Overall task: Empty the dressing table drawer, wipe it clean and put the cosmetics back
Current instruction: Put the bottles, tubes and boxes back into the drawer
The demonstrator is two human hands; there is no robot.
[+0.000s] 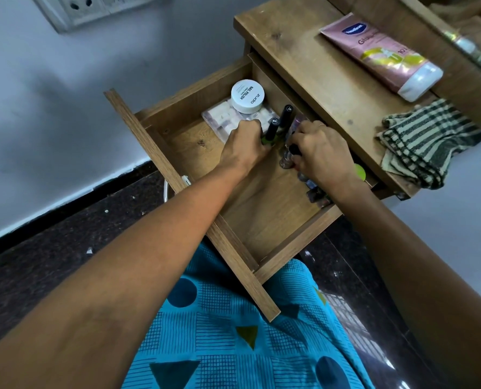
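The wooden drawer (264, 220) is pulled open under the dressing table top (312, 63). Inside at its far end a white nail polish remover jar (247, 96) sits on a clear box of pads (222, 119). My left hand (245, 144) is closed around a green nail polish bottle with a black cap (271, 130). A second black-capped bottle (285, 115) stands just behind it. My right hand (322, 153) grips a small clear nail polish bottle (287, 160) among several bottles along the drawer's right side (316, 195).
A pink lotion tube (385, 54) lies on the table top. A striped green cloth (427, 141) is bunched at the table's right edge. Wall sockets (79, 7) are at top left. My blue patterned clothing (242, 338) is below the drawer, over a dark floor (51, 262).
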